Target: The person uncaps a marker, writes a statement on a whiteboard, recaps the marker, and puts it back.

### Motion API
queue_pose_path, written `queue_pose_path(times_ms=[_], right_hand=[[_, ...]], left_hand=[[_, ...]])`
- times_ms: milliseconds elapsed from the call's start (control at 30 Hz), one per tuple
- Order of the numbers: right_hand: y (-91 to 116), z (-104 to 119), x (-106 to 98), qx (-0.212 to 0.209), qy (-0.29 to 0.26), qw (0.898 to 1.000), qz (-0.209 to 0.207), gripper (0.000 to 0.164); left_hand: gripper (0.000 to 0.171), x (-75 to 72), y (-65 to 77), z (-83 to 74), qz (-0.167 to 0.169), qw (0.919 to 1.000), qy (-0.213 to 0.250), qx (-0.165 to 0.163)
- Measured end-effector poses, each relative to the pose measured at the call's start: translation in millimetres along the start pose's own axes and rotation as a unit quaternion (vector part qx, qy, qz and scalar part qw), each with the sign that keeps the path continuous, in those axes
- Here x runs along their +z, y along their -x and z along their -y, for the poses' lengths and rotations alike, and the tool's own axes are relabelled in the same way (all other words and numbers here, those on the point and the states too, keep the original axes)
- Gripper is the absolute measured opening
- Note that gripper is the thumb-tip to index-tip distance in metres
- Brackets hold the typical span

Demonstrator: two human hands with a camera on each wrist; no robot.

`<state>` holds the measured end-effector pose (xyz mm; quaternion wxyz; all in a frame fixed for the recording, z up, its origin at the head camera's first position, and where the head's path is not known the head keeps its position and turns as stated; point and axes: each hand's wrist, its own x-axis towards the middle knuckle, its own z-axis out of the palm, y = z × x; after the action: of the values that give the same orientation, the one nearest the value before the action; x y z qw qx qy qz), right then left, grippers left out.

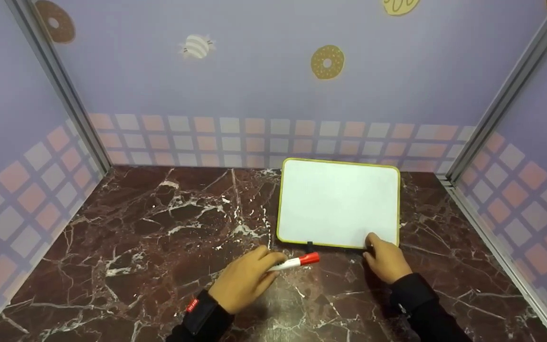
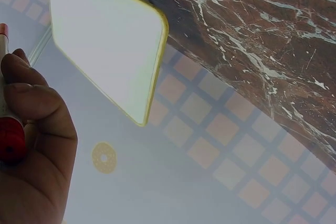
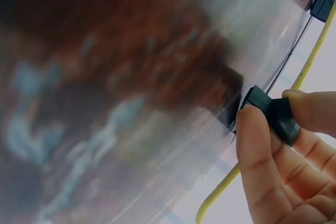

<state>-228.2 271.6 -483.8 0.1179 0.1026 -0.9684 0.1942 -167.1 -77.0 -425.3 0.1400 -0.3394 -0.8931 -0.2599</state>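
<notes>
My left hand [image 1: 245, 281] grips a whiteboard marker [image 1: 288, 264] with a white barrel and red ends, held above the table left of my right hand. In the left wrist view, the fingers [image 2: 39, 103] curl round this marker. A small whiteboard [image 1: 340, 202] with a yellow rim stands upright, tilted back. At its lower right edge is my right hand [image 1: 388, 260]. The right wrist view shows its thumb and fingers pinching a black clip [image 3: 283, 121] by the yellow rim. A second black clip [image 1: 309, 246] sits farther left on the lower edge.
A dark red marbled table [image 1: 159, 247] with white veins lies beneath. Behind it rises a lilac wall [image 1: 264, 90] with donut prints and pink and white squares. Side panels with metal corner posts [image 1: 71, 99] border it left and right.
</notes>
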Motion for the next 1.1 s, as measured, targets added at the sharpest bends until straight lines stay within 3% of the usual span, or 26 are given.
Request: queue_pose_path(times_ms=[400,800,1100], right_hand=[[4,10,3,-0.009,-0.010,1.000,0.002,0.021],[6,27,9,-0.031,-0.012,0.999,0.000,0.024],[11,44,13,-0.035,-0.021,0.999,0.004,0.024]], left_hand=[[0.031,0.3,1.3,-3.3,-0.011,0.9999,0.004,0.011],[0.026,5.9,1.4,-12.9,0.005,0.9996,-0.011,0.024],[0.027,12.6,0.6,-20.9,-0.005,0.9985,-0.010,0.053]])
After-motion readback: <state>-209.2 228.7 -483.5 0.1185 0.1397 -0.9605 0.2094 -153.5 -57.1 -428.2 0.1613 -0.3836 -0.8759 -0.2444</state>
